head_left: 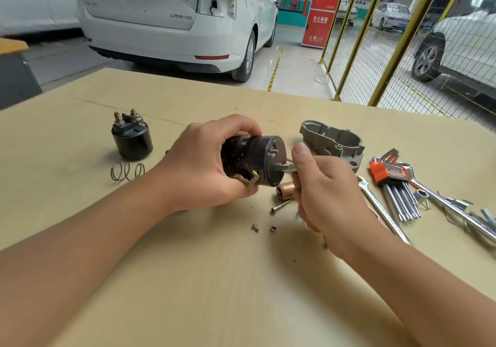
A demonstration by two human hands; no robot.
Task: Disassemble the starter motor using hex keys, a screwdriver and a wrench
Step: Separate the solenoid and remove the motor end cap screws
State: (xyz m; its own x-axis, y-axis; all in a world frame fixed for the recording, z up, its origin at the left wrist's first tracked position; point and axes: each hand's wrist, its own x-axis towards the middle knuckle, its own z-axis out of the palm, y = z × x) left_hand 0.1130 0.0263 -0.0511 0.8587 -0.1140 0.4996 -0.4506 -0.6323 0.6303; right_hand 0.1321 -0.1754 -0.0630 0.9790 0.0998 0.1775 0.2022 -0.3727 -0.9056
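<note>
We are working at a wide beige bench (188, 279), and a white car (174, 19) is standing behind it. Our left hand (204, 169) is grasping the dark motor body (252, 158) and is holding it above the middle of the bench, lying on its side, with its round end turned to the right. Our right hand (324, 193) is clenching around a thin tool (288, 168) whose tip is meeting that round end; the tool is mostly hidden and blurred, so we cannot tell which kind it is. Behind the right hand a grey metal housing (332, 140) is lying on the bench. At the left a black solenoid (132, 137) is standing upright, and a spring (127, 171) is lying just in front of it. At the right a hex key set (394, 183) in an orange holder is lying between shiny wrenches (381, 209). Under the motor body a copper sleeve (285, 190), a long bolt (280, 206) and two small screws (255, 228) are lying near each other.
</note>
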